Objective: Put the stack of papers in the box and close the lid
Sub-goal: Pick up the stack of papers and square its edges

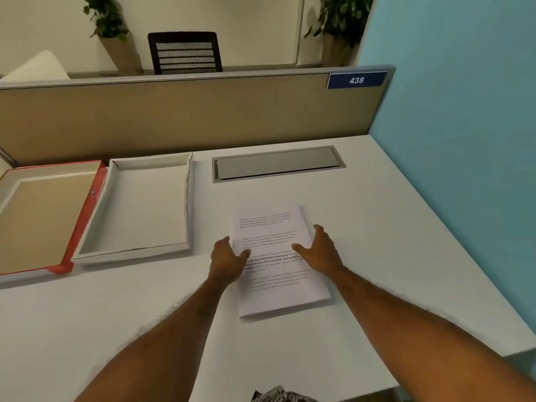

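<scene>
The stack of papers [278, 259] lies flat on the bench [377, 256], bracketed by the left hand [227, 261] and right hand [319, 252], both spread open at its long edges, gripping nothing yet. Loose, light, floppy sheets probably slide apart; squeeze both sides together. The open box [145, 207] waits far-left, its red lid [37, 219] beyond.
</scene>
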Motion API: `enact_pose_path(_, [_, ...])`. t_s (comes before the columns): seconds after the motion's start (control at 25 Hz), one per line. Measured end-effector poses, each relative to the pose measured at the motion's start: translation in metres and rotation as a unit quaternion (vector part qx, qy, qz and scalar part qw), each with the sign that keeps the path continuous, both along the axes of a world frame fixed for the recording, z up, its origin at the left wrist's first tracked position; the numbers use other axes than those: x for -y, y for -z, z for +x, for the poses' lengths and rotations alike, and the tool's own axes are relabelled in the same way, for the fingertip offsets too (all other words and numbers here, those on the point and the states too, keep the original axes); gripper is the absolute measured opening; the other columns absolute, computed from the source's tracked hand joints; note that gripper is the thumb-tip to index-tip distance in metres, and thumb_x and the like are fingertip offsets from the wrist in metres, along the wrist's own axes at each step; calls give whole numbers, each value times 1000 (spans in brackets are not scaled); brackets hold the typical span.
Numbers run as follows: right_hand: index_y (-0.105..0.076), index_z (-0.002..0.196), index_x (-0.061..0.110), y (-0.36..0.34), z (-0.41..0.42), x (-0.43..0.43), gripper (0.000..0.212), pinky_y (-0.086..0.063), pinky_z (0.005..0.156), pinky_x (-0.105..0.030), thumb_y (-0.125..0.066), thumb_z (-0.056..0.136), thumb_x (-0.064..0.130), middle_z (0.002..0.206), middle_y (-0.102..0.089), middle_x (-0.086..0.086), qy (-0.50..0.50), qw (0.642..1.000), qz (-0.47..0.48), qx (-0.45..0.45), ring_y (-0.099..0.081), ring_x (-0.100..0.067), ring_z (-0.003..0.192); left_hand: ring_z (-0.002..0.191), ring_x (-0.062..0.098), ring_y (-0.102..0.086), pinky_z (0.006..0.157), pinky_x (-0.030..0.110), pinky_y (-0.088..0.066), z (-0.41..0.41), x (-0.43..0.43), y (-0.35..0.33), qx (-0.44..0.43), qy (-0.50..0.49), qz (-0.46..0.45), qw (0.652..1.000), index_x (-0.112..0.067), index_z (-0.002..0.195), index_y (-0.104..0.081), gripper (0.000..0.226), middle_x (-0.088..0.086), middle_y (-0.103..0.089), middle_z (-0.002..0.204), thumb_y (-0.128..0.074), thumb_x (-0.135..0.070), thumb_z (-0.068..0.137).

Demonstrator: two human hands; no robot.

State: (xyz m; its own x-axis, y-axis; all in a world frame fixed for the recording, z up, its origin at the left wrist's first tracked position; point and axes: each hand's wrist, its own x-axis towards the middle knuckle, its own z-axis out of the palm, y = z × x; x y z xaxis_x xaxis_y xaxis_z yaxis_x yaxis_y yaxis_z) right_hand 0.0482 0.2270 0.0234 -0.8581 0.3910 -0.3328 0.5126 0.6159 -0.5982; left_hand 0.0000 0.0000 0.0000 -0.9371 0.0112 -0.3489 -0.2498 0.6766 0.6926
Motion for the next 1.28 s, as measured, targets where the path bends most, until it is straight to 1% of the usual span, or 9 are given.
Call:
enact_pose_path(0.12, [-21, 148, 10, 4, -3, 4, 94, -41, 107, -48, -73, 78, 46, 146, -43, -17, 30, 999, -14, -3, -41, -35, 135, 136, 35, -40, 114, 49, -34, -1, -4, 7, 12, -16, -12, 1000, -5, 145, -37, 76, 16, -41, 148, -68, -40, 85])
enact_pose_path(0.28, [-26, 145, 7, 11, -9, 8, 88, -42, 107, -47, -75, 79, 38, 143, -46, -18, 61, 997, -36, -6, -44, -35, 132, 121, 34, -55, 103, 51, -46, -3, -8, 8, 24, -17, 23, 999, -6, 130, -50, 63, 15, -55, 133, -70, -40, 81])
enact_pose_path(0.36, [-30, 142, 7, 12, -14, 6, 86, -44, 106, -46, -77, 77, 36, 141, -49, -18, 85, 995, -52, -4, -48, -35, 128, 121, 34, -53, 104, 48, -46, -7, -6, 8, 30, -2, -1, 1000, -6, 132, -47, 72, 14, -51, 133, -77, -39, 76])
enact_pose_path(0.48, [-37, 137, 3, 13, -21, 2, 87, -48, 101, -42, -83, 72, 37, 137, -53, -17, 122, 988, -90, 23, -55, -34, 123, 125, 34, -46, 104, 45, -42, -10, -5, 9, 34, 43, -70, 996, -5, 139, -35, 90, 16, -42, 135, -82, -40, 71])
enact_pose_path(0.64, [-54, 122, 0, 13, -33, 1, 75, -53, 96, -45, -84, 68, 41, 126, -63, -18, 123, 986, -84, 75, -62, -34, 112, 125, 36, -47, 103, 47, -45, -19, -6, 13, 50, 49, -81, 994, -5, 139, -31, 95, 16, -41, 135, -85, -39, 68])
enact_pose_path(0.8, [-56, 125, 3, 12, -42, 2, 81, -52, 97, -45, -78, 68, 55, 128, -61, -18, 107, 986, -48, 116, -59, -35, 116, 123, 35, -48, 101, 47, -47, -22, -6, 14, 68, 45, -78, 994, -7, 138, -31, 95, 15, -41, 134, -86, -37, 67])
enact_pose_path(0.96, [-51, 132, 6, 10, -48, 0, 85, -49, 101, -44, -75, 68, 57, 133, -56, -17, 116, 980, -85, 136, -54, -33, 120, 122, 35, -49, 101, 46, -47, -22, -6, 13, 64, 47, -82, 994, -6, 138, -30, 95, 15, -41, 134, -85, -37, 68])
enact_pose_path(1.08, [-46, 135, 6, 10, -48, 5, 88, -50, 100, -44, -77, 67, 54, 135, -53, -16, 140, 978, -85, 129, -53, -33, 121, 122, 34, -49, 100, 45, -47, -22, -7, 13, 62, 53, -90, 993, -6, 138, -30, 95, 16, -41, 134, -85, -38, 68])
enact_pose_path(1.28, [-50, 124, 4, 10, -46, 9, 69, -56, 90, -43, -78, 69, 36, 120, -65, -13, 167, 973, -149, 60, -64, -30, 103, 123, 34, -48, 102, 47, -47, -23, -6, 13, 68, 56, -93, 992, -7, 138, -29, 95, 15, -40, 135, -85, -39, 68])
